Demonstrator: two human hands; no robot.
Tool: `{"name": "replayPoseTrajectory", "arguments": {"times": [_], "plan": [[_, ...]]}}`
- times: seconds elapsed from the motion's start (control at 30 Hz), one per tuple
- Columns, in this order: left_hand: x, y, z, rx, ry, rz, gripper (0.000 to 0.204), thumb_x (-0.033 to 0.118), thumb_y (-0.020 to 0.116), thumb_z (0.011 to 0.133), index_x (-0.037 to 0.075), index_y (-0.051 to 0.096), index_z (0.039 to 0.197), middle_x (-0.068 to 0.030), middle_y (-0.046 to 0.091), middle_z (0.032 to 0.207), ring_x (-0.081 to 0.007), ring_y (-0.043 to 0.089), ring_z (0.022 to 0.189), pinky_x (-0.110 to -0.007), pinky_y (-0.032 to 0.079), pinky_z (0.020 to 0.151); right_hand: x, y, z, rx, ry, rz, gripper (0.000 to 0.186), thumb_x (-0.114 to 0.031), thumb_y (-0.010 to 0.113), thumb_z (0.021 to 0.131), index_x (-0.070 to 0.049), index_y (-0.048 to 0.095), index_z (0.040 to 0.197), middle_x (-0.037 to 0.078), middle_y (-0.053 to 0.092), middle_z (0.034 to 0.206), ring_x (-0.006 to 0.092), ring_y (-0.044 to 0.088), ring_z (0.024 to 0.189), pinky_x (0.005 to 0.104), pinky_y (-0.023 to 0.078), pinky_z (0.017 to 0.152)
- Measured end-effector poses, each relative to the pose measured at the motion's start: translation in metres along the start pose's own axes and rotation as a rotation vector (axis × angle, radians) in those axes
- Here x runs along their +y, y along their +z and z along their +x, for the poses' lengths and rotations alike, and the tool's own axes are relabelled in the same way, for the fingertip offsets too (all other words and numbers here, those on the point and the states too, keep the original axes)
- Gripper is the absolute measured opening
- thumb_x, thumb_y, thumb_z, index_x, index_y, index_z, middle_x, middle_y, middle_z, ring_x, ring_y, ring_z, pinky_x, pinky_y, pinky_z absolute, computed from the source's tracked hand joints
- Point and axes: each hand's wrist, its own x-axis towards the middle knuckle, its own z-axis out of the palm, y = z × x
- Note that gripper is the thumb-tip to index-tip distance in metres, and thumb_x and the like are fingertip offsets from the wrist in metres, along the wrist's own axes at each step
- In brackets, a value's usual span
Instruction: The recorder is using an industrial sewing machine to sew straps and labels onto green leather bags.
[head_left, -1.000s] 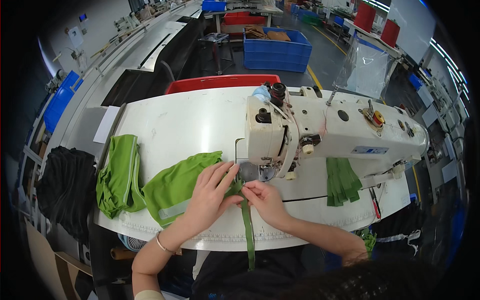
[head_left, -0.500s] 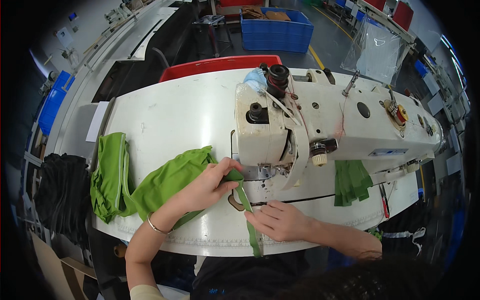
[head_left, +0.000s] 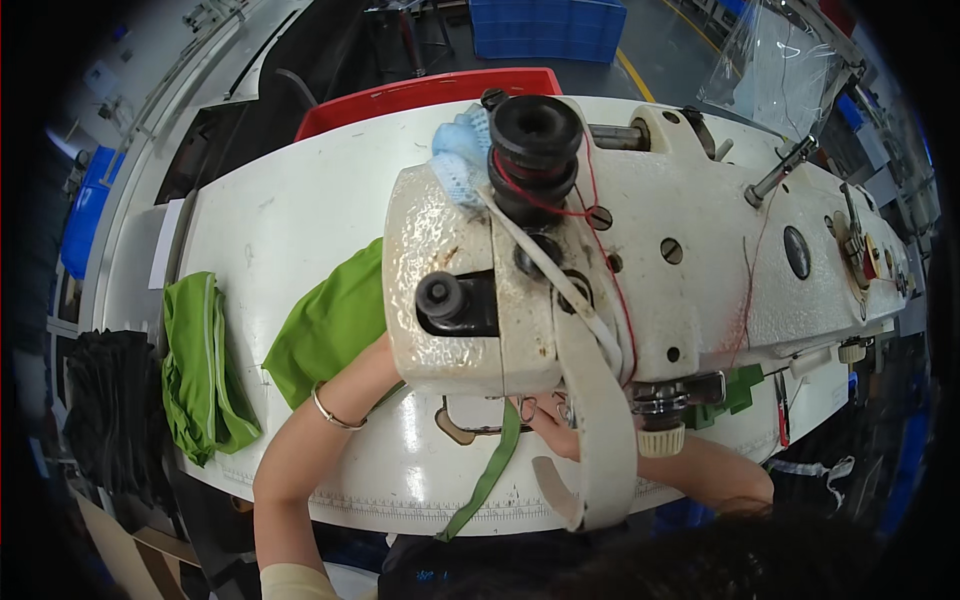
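The white sewing machine head [head_left: 445, 225] fills the middle of the view. My left hand [head_left: 381, 366] reaches under it from the left, beside the green fabric piece [head_left: 335, 310]; its fingers are hidden behind the machine. My right hand [head_left: 553, 428] comes in from the right, partly covered by the machine and its pale curved strap [head_left: 598, 440]. Its visible fingers are bent and closed at the upper end of a narrow green fabric strip [head_left: 485, 480]. From there the strip hangs toward the table's front edge. The needle area is hidden.
Folded green fabric [head_left: 205, 370] lies at the table's left, beside a black cloth stack [head_left: 112, 410]. More green pieces [head_left: 735, 395] and red-handled snips [head_left: 782, 410] lie to the right. A red bin [head_left: 430, 92] and blue crate [head_left: 548, 30] stand behind.
My view has moved closer to the machine, whose head now covers my left hand. Both hands and the green piece have shifted in toward the needle area. The strip's lower end has swung left.
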Motion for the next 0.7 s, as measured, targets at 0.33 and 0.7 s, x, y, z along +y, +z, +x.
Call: {"name": "replayPoseTrajectory", "arguments": {"times": [0.33, 0.7], "plan": [[0.036, -0.032, -0.025, -0.007, 0.031, 0.255, 0.037, 0.004, 0.067, 0.068, 0.002, 0.059, 0.104, -0.0169, 0.052, 0.113, -0.0375, 0.047, 0.105, -0.043, 0.039, 0.090, 0.005, 0.005, -0.009, 0.047, -0.472, -0.980, 0.036, -0.013, 0.061, 0.066, -0.002, 0.063, 0.100, 0.011, 0.063, 0.101, 0.0244, 0.058, 0.101, 0.0426, 0.045, 0.090], [0.065, -0.075, -0.151, -0.045, -0.301, 0.723, 0.034, 0.000, 0.063, 0.070, -0.002, 0.054, 0.102, -0.0112, 0.050, 0.085, -0.0274, 0.053, 0.079, -0.036, 0.047, 0.067, -0.057, 0.053, -0.066, -0.078, -0.808, -0.665, 0.033, -0.023, 0.058, 0.081, 0.007, 0.062, 0.095, 0.014, 0.061, 0.097, 0.0232, 0.058, 0.096, 0.0330, 0.048, 0.087]]}}
